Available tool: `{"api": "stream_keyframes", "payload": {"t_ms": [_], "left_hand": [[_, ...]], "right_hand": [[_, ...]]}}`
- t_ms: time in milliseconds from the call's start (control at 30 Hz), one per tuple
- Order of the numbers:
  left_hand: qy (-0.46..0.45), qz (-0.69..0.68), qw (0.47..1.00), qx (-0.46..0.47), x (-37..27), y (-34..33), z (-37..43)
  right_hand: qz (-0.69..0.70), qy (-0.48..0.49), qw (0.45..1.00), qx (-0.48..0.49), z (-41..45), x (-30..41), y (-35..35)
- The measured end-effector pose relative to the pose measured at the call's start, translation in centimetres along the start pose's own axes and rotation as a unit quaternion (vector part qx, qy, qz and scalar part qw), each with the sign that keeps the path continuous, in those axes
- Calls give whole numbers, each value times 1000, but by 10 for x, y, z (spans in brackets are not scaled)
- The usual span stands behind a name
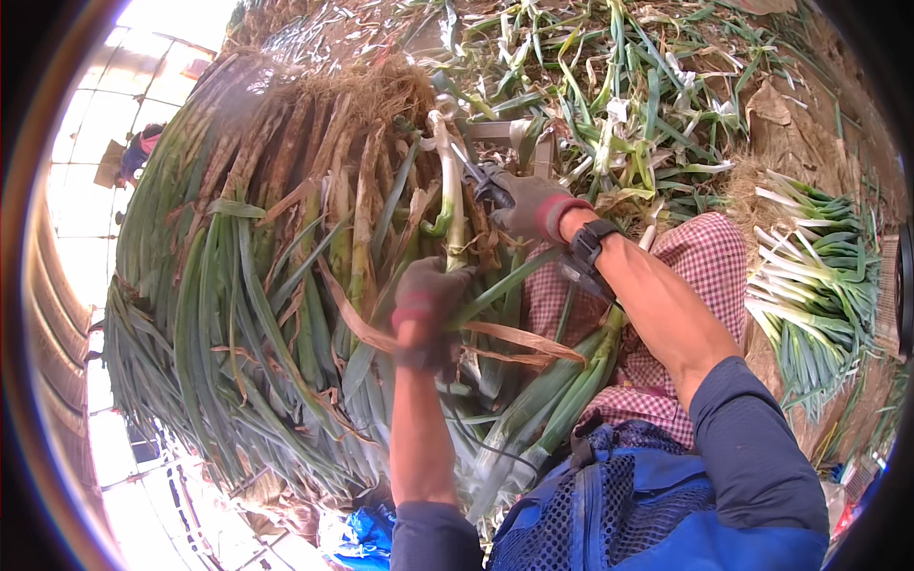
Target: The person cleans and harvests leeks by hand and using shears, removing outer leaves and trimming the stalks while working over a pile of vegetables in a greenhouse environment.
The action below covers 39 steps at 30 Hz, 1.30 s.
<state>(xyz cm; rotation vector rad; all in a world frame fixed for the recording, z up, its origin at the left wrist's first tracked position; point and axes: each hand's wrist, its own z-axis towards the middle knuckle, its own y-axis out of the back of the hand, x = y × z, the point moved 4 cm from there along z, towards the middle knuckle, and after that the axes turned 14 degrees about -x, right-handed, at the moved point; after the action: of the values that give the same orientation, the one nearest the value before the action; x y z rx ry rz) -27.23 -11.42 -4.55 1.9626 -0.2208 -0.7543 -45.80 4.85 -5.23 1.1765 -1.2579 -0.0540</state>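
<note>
My left hand (pixel 433 289), in a grey glove with a red cuff, grips a long green onion (pixel 451 193) by its stalk below the white part. The stalk stands root end away from me, with a strip of green peel hanging from it. In my gloved right hand (pixel 527 203) is a small knife (pixel 471 165), its blade close beside the white stem. Soil-stained long green onions (pixel 285 150) with brown roots lie in a large heap to the left of both hands. More green leaves (pixel 564 400) rest against my checked trousers (pixel 703 264).
Peeled leaf scraps (pixel 614 121) cover the ground beyond my hands. Cleaned green onions (pixel 807 271) with white stems lie at the right on brown sheeting (pixel 789 143). A blue plastic bag (pixel 368 532) sits at the bottom. Another person (pixel 139 153) is far off at the left.
</note>
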Motion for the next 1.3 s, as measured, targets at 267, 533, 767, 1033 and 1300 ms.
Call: {"api": "stream_keyframes", "payload": {"t_ms": [267,533,767,1033,1300], "left_hand": [[-25,-37,999,13,0,1,-15],[21,-65,998,4,-11,7,-50],[22,-73,996,-46,-14,7,-66],[10,-45,996,-81,-22,15,-84],[-27,37,992,-114,-17,9,-78]], "right_hand": [[39,13,999,-5,-27,-8,0],[76,42,994,62,-144,-30,22],[111,86,986,85,-245,-38,60],[136,150,978,58,-257,-21,57],[147,121,976,107,-242,-13,37]]}}
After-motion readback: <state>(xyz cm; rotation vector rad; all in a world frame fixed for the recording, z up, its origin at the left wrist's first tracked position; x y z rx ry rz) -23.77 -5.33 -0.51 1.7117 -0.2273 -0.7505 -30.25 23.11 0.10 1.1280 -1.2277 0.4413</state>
